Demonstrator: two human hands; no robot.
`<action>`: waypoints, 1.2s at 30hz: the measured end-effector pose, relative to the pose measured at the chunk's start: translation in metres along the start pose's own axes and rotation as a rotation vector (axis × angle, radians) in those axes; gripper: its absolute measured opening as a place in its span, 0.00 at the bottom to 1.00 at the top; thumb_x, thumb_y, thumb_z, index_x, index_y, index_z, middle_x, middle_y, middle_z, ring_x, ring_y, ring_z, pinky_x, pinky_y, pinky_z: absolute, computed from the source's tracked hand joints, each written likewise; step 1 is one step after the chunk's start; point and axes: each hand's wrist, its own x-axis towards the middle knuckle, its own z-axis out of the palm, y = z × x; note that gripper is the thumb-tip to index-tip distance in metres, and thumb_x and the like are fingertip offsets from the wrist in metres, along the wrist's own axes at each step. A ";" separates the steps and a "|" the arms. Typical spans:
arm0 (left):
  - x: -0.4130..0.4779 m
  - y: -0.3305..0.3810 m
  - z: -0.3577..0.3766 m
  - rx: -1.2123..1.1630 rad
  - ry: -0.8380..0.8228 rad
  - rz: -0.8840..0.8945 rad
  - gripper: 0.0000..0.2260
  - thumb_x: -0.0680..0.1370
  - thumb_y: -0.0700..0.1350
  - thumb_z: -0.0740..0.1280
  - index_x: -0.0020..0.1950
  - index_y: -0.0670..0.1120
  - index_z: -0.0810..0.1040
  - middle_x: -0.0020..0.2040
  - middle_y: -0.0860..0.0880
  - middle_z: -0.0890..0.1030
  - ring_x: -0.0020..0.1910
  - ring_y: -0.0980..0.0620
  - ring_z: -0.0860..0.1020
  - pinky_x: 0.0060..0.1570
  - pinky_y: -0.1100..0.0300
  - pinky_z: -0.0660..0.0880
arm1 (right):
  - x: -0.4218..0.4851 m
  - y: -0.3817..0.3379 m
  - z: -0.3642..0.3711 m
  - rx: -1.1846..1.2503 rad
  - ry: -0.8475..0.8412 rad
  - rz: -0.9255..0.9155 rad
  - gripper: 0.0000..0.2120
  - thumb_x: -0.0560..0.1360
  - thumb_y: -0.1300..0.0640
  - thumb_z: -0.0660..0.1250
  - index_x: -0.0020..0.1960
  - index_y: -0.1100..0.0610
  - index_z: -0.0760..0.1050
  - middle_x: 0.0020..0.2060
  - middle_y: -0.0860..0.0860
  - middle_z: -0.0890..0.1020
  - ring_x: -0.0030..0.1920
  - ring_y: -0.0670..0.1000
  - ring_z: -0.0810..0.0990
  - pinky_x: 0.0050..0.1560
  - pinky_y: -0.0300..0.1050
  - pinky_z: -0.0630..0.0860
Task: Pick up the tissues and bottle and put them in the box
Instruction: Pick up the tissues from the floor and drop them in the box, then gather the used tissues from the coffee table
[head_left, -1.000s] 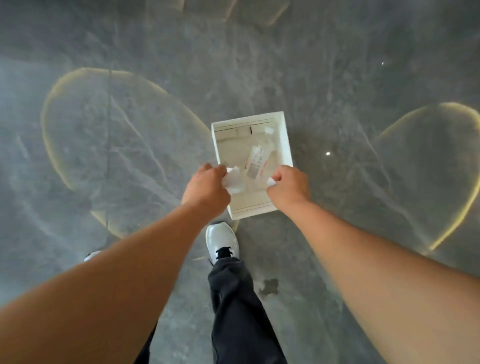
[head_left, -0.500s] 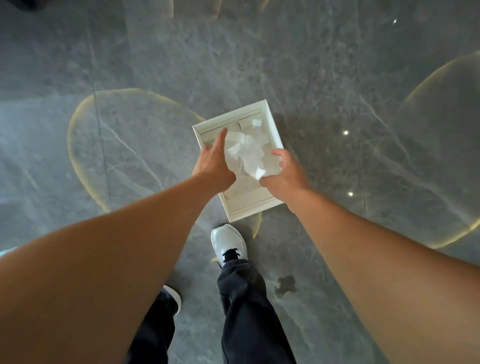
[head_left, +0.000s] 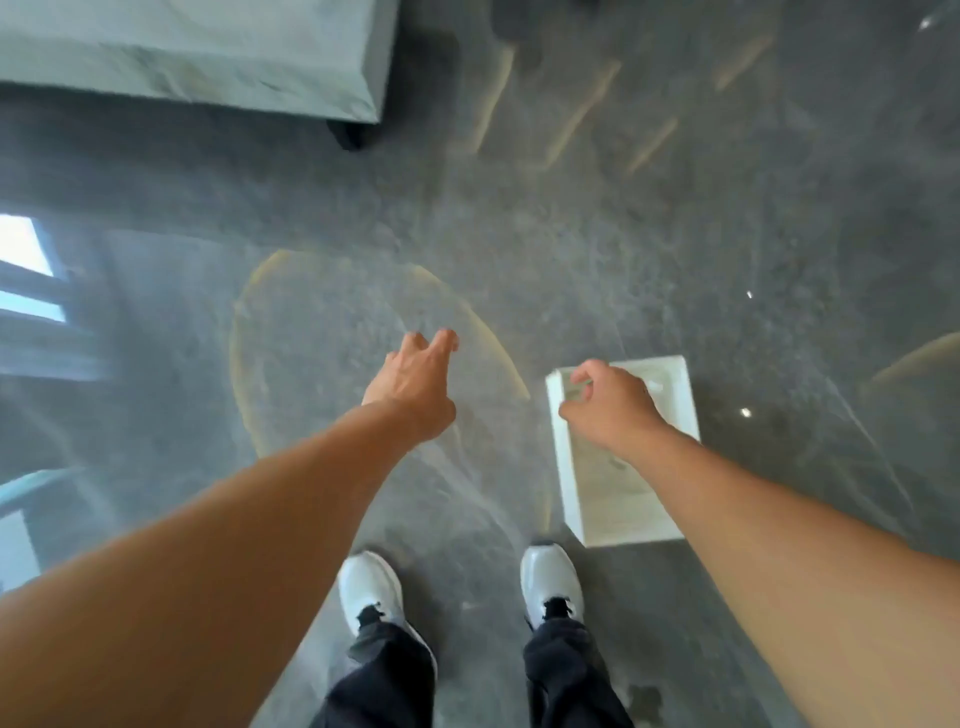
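A person is standing over a white box (head_left: 623, 493) on a grey floor (head_left: 623, 234), both arms reaching down. The left hand (head_left: 413, 387) is hanging empty, fingers (head_left: 441, 340) loosely spread, well left of the box. The right hand (head_left: 610, 402) is hovering over the box's far end, fingers curled loosely, gripping nothing. Blur is hiding the box's contents; tissues and bottle cannot be made out. White shoes (head_left: 370, 587) are planted just behind.

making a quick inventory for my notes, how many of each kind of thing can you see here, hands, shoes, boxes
hands: 2, left hand and right hand
shoes: 2, left white shoe and right white shoe
boxes: 1, white box
total: 5
The box's contents are too blurred to count.
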 end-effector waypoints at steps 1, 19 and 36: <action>-0.005 -0.014 -0.026 0.014 0.020 0.004 0.27 0.68 0.36 0.64 0.66 0.52 0.65 0.60 0.43 0.69 0.57 0.39 0.73 0.55 0.44 0.76 | -0.002 -0.029 -0.001 -0.040 0.005 -0.061 0.17 0.68 0.55 0.70 0.55 0.56 0.75 0.51 0.56 0.81 0.53 0.59 0.79 0.51 0.47 0.74; -0.070 -0.204 -0.336 0.172 0.111 -0.146 0.16 0.72 0.40 0.61 0.59 0.48 0.70 0.57 0.46 0.73 0.56 0.43 0.74 0.47 0.50 0.76 | -0.026 -0.392 -0.026 -0.147 -0.031 -0.275 0.17 0.69 0.52 0.68 0.56 0.54 0.75 0.50 0.53 0.78 0.52 0.56 0.76 0.52 0.47 0.73; 0.097 -0.333 -0.485 0.021 0.027 -0.224 0.13 0.73 0.43 0.61 0.58 0.48 0.70 0.57 0.47 0.73 0.56 0.43 0.73 0.45 0.51 0.74 | 0.147 -0.652 0.024 -0.294 -0.222 -0.243 0.21 0.68 0.47 0.67 0.60 0.50 0.72 0.57 0.53 0.77 0.57 0.56 0.76 0.58 0.54 0.75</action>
